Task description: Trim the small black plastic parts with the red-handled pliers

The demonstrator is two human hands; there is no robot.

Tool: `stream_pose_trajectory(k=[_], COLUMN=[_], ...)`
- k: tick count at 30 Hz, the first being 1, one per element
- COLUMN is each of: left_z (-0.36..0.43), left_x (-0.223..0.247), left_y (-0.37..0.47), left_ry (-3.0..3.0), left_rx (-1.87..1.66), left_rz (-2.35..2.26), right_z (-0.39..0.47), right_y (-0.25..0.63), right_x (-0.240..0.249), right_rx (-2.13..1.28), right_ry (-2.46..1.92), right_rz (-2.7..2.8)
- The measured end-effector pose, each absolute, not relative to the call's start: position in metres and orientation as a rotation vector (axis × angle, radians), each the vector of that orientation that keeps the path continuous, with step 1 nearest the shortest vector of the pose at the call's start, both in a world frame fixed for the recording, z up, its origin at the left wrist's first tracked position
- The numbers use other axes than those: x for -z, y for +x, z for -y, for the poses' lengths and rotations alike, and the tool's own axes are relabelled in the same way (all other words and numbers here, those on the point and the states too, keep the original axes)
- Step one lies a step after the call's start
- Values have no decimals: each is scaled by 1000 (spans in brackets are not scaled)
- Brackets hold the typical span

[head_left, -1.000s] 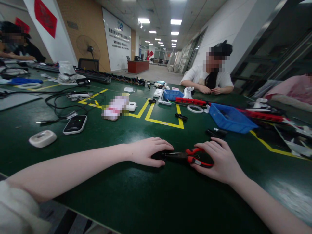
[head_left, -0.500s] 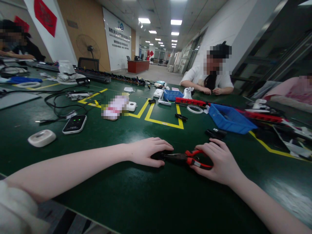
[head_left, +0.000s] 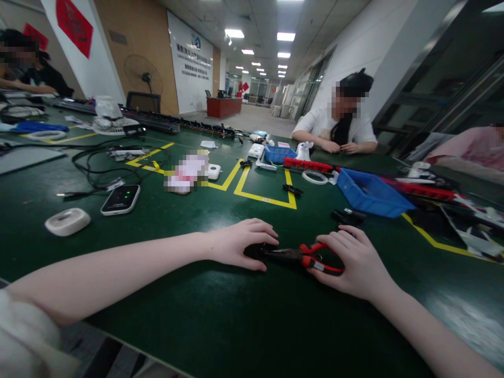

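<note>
Low over the green tabletop, my left hand [head_left: 241, 244] curls its fingers and thumb around a small black part [head_left: 258, 252]. Its exact kind is hard to make out, as the fingers cover much of it. My right hand [head_left: 350, 261] is wrapped around the red handles of a pair of needle-nose pliers [head_left: 305, 256]. The dark jaws point left and their tips meet the black part at my left fingertips. Just beyond my right hand lie some black pieces [head_left: 348, 215].
A blue bin [head_left: 372, 194] stands at the right. Yellow tape [head_left: 265, 200] marks the green table [head_left: 220, 325]. At the left are a white-edged device [head_left: 121, 200], a white ring-shaped piece [head_left: 67, 221] and black cables [head_left: 88, 163]. A co-worker [head_left: 338, 121] sits across the table.
Both hands and the pliers stay almost in place; the left fingers have shifted very slightly. The co-worker opposite has moved their head and hands a little.
</note>
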State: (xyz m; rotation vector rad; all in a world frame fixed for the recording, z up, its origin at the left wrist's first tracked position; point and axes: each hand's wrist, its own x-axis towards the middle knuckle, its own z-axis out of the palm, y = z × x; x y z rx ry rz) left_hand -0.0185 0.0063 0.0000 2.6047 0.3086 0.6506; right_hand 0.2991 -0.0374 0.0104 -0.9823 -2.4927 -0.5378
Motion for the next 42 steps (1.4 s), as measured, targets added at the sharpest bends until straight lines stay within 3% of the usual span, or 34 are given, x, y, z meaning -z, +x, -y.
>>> stream_pose_trajectory(k=[42], left_z=[-6], left_x=[-1], left_y=[-20], left_ry=[2432], left_rx=[-577], left_rz=[-404], right_z=[36], right_y=[305], right_x=[-7], right_rx=[382], right_ry=[-1102], right_rz=[2463])
